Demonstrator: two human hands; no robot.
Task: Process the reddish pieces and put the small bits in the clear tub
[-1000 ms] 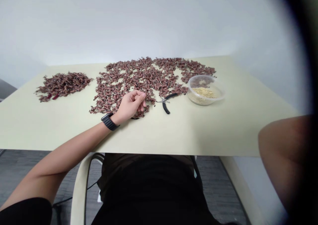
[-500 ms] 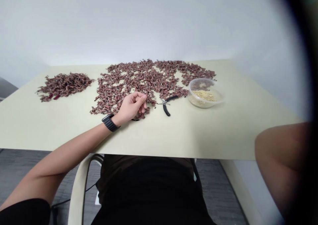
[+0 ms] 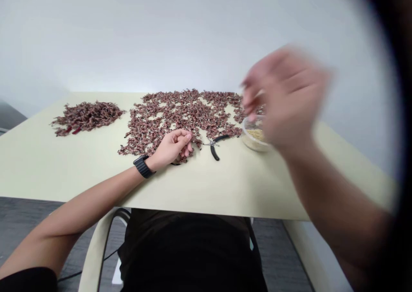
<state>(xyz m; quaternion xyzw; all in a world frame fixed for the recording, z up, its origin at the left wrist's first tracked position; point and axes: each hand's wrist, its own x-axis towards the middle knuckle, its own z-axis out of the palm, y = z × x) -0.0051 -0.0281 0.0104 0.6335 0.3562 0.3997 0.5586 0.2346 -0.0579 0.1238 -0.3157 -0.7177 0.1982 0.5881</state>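
Note:
My left hand (image 3: 174, 147) rests at the front edge of a wide spread of small reddish-brown pieces (image 3: 170, 114), some with shiny or dark ends. Its fingers are curled and the thumb presses against the index finger; whatever may be between them is too small to make out. Just right of it, a pair of pliers (image 3: 214, 151) with black handles lies on the table, handles apart. My right hand (image 3: 286, 98), smeared by motion, is raised above the right side of the table. It partly covers a clear plastic bowl (image 3: 249, 142) containing yellowish bits.
A second heap of brown pieces (image 3: 88, 117), with a few red bits at its front, lies on the left of the pale table (image 3: 80, 167). A white wall (image 3: 161, 34) stands behind. Below the front edge is a chair armrest (image 3: 93, 249).
My right hand has come up into view from the right, in front of the bowl. My left hand keeps its pose beside the pliers. The view has tilted up slightly.

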